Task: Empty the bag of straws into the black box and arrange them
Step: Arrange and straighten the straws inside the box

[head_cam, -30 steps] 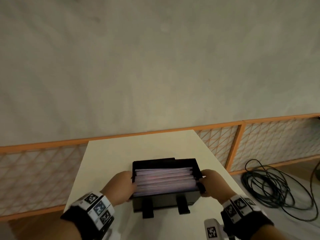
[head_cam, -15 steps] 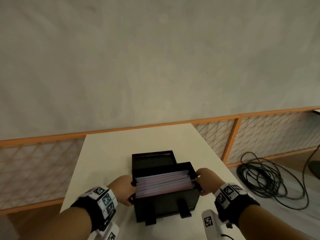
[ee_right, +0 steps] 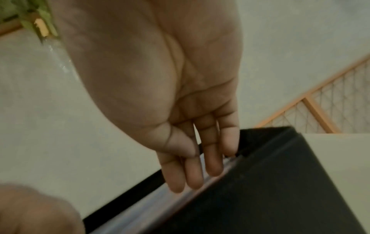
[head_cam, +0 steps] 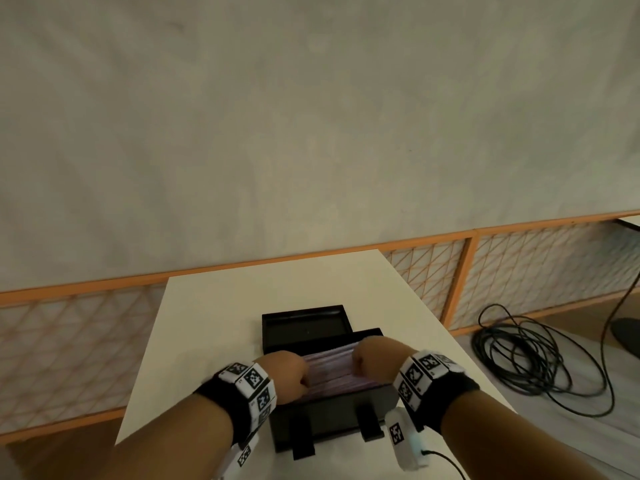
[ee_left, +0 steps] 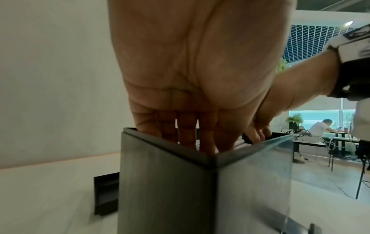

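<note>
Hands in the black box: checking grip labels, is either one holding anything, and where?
Nothing is gripped. Left hand and right hand press straight fingers onto the straws.

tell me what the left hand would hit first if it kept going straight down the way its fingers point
The straws in the black box: the left hand points its fingers down into it, probably already touching them.

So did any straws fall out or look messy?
No, nothing stands out. The straws lie flat in a neat stack inside the box, and none shows on the table. Both hands reach down onto the stack with straight fingers.
</note>
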A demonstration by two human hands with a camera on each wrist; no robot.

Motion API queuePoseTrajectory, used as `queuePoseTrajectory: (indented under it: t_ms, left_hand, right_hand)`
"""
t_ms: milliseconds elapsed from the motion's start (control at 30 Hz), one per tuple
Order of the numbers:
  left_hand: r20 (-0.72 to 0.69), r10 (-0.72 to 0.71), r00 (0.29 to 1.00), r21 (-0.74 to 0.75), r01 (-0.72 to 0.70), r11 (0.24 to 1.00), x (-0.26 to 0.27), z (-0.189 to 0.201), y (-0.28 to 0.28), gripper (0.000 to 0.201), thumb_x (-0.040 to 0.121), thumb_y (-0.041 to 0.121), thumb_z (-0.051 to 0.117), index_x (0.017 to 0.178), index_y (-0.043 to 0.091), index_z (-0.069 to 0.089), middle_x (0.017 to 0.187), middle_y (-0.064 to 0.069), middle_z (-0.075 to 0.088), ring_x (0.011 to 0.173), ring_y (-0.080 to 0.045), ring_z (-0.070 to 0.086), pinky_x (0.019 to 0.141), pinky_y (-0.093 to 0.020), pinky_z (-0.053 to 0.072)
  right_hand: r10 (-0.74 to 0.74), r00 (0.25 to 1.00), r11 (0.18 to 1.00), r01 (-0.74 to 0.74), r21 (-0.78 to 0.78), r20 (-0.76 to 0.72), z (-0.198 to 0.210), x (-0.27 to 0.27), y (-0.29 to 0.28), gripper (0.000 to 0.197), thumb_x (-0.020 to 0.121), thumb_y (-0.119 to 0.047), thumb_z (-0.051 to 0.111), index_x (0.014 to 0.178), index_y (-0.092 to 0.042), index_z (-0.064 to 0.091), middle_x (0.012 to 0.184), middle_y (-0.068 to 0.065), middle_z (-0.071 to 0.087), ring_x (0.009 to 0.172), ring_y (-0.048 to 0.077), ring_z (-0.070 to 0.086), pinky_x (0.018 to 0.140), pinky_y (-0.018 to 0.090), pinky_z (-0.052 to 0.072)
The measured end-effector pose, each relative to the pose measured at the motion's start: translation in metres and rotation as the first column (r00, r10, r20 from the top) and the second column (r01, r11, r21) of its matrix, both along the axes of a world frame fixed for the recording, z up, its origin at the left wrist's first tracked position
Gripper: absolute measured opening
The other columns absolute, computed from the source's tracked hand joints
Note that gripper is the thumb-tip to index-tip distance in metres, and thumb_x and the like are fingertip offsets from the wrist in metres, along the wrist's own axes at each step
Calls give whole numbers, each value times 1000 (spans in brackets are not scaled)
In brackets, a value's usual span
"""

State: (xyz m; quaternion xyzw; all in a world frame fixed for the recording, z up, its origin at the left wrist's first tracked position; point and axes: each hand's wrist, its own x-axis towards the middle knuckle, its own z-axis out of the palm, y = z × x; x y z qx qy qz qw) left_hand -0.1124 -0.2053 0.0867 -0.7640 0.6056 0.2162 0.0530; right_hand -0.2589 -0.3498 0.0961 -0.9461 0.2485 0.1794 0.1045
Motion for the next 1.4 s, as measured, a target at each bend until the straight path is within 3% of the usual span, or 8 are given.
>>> queuePoseTrajectory:
  t_ms: [100, 333, 667, 800, 933, 1133, 1333, 1400]
  left_hand:
    - [-3, 9, 1000, -40, -9, 999, 8, -2, -2, 28, 87, 19, 53, 109, 12, 69, 113, -8, 69, 104, -24, 63, 91, -31, 50]
    - [111, -33, 993, -34, 37, 999, 6, -7, -14, 23, 87, 13, 51, 102, 5, 67, 111, -16, 64, 100, -33, 62, 84, -33, 48]
    - [110, -57, 992, -41, 62, 997, 17, -17, -21, 30, 89, 17, 51, 116, 17, 65, 124, -6, 62, 112, -24, 59, 95, -31, 46]
    - [112, -6, 994, -192, 28, 981, 21, -17, -24, 26, 88, 21, 48, 105, 21, 68, 112, -2, 60, 101, -21, 61, 89, -33, 50]
    - [160, -35, 986, -67, 46, 997, 24, -21, -27, 25, 86, 16, 46, 101, 12, 66, 98, -5, 58, 97, -26, 62, 83, -34, 48]
    - [166, -76, 983, 80, 63, 995, 21, -23, -31, 28, 91, 15, 48, 115, 12, 63, 115, -14, 66, 106, -32, 62, 90, -35, 47]
    - [88, -35, 995, 33, 32, 999, 21, -19, -32, 33, 89, 12, 46, 115, 18, 65, 115, -9, 67, 104, -27, 62, 86, -30, 46]
    - [55, -31, 998, 1, 31, 1000, 24, -18, -32, 37, 88, 13, 45, 119, 21, 64, 119, -5, 65, 108, -23, 60, 91, -30, 46]
  right_hand:
    - [-34, 994, 999, 31, 22, 107, 7, -8, -8, 27, 90, -22, 51, 97, -11, 74, 110, 6, 70, 102, 24, 63, 91, 34, 51]
    - [177, 973, 984, -176, 17, -147, -21, 10, 44, 32, 83, -24, 56, 109, -6, 63, 100, 16, 64, 91, 35, 62, 81, 41, 54]
    - [168, 977, 984, -173, -32, -132, -29, 17, 48, 19, 86, -11, 56, 101, -3, 65, 92, 15, 61, 84, 35, 62, 67, 38, 47]
    - [187, 978, 981, -192, -37, -95, -34, 20, 52, 22, 84, -13, 58, 103, -3, 64, 101, 18, 65, 91, 37, 63, 77, 42, 54]
    - [146, 984, 989, -143, 29, -98, -30, 22, 53, 23, 82, -12, 62, 104, -4, 64, 97, 16, 65, 87, 35, 63, 78, 43, 55]
    - [241, 964, 966, -250, -73, -113, -17, 26, 56, 12, 89, -12, 55, 91, -3, 64, 80, 11, 59, 67, 25, 49, 58, 33, 41]
    - [163, 981, 986, -165, -18, -108, -18, 28, 63, 22, 89, -14, 56, 70, -9, 47, 65, 5, 39, 61, 22, 41, 70, 36, 41]
    - [157, 982, 987, -160, -25, -105, -17, 26, 62, 14, 89, -14, 55, 77, -6, 55, 67, 6, 43, 66, 25, 45, 71, 37, 41]
